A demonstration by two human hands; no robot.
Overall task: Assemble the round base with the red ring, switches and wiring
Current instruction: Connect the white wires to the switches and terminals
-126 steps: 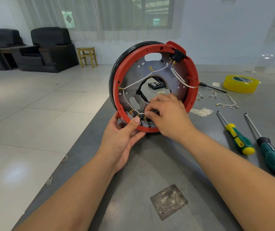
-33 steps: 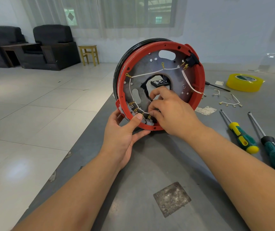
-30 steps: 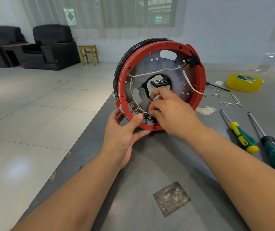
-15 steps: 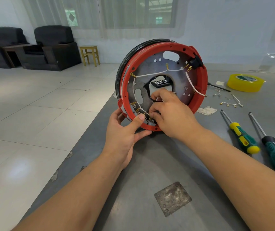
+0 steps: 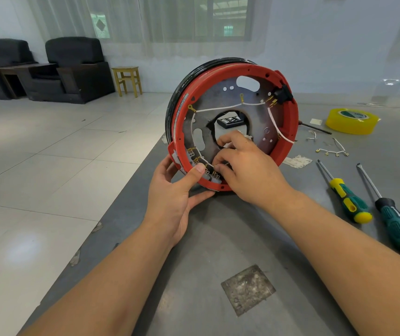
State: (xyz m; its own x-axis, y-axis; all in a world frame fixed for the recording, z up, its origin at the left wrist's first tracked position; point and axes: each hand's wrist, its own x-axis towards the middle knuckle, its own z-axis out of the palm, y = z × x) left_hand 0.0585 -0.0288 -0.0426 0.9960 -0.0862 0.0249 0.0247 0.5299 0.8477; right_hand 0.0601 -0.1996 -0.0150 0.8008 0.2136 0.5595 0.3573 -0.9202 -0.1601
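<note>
**Still on the bottom switch terminals**

Base [image 5: 230, 112] stands on edge near the table's [image 5: 218, 238] left edge, open face tilted toward me, bottom rim on the tabletop. Left hand [image 5: 174, 197] grips that bottom rim: thumb over the ring's [image 5: 291, 132] lip, fingers curled behind. Right hand [image 5: 247, 168] is inside the ring, fingertips pinched at the brass terminals [image 5: 208, 169] on the lower-left arc, just beside my left thumb. Whether there's a connector in the pinch I can't tell; my fingers cover it.

Key relation: terminals run along the rim curve, right under my right fingertips, so right hand does the work and left only braces. I'd push along each tab, not across.

Materials: grey metal plate with punched slots and a rough centre hole; glossy red plastic ring; black outer band. Thin white wires [image 5: 220, 107] run to a black switch [image 5: 282, 94] at top right.

Two screwdrivers [image 5: 346, 200] lie at the right edge, a tape roll [image 5: 350, 121] and spare leads [image 5: 331, 150] beyond.
</note>
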